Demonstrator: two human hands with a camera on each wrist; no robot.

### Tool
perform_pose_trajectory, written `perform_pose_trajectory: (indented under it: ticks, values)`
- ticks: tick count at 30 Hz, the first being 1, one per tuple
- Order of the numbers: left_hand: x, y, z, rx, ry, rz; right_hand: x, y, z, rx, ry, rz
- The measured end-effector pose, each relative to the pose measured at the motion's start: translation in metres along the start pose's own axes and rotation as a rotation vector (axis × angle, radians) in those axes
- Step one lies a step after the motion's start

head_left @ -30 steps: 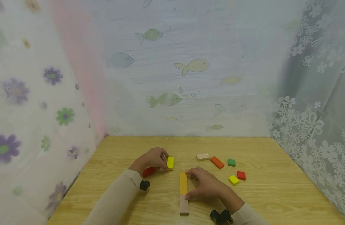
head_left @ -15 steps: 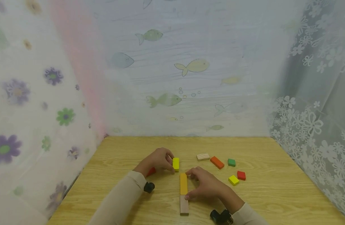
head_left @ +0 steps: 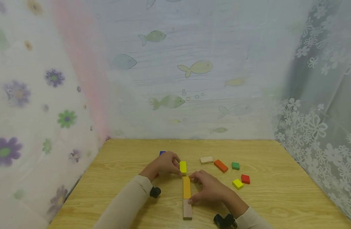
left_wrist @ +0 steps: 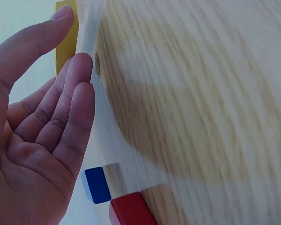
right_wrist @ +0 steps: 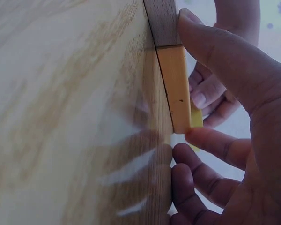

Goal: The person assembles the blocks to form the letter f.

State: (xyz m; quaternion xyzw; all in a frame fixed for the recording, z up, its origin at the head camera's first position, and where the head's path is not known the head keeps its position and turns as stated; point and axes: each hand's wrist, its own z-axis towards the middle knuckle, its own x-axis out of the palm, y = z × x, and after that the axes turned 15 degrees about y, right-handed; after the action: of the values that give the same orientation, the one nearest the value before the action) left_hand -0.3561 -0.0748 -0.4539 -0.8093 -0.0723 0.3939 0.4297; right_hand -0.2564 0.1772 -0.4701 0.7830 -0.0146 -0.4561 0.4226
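Observation:
My left hand (head_left: 166, 163) pinches a yellow block (head_left: 183, 168) by its ends, just beyond the far end of an orange block (head_left: 186, 187). In the left wrist view the thumb lies on that yellow block (left_wrist: 66, 42). The orange block lies end to end with a plain wooden block (head_left: 187, 210), making one straight line. From the right, my right hand (head_left: 211, 187) holds the line. Its index finger touches the orange block's far end (right_wrist: 178, 93), and its thumb presses the plain block (right_wrist: 161, 23) near the joint.
Behind the left hand lie a blue block (head_left: 162, 153) and a mostly hidden red block (left_wrist: 133, 209). To the right are a striped wooden block (head_left: 206, 160), an orange-red block (head_left: 221, 166), and small green (head_left: 235, 166), red (head_left: 245, 179) and yellow pieces (head_left: 237, 183).
My left hand has moved right with the yellow block, bringing it almost in line with the orange block. The blue block has come into sight behind it. My right hand has stayed put.

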Motion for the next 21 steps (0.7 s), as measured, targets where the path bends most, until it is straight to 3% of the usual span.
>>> perform_pose_trajectory:
  ticks: [7,21]
  values:
    - [0.0042,-0.0028,0.0031,0.008,-0.003,-0.027,-0.0006,0.0000,-0.0005,-0.003,0.006,0.007]
    - [0.0072,-0.0090,0.0082,0.008,-0.009,0.063,0.0001,-0.0020,0.0007,-0.011,0.003,-0.011]
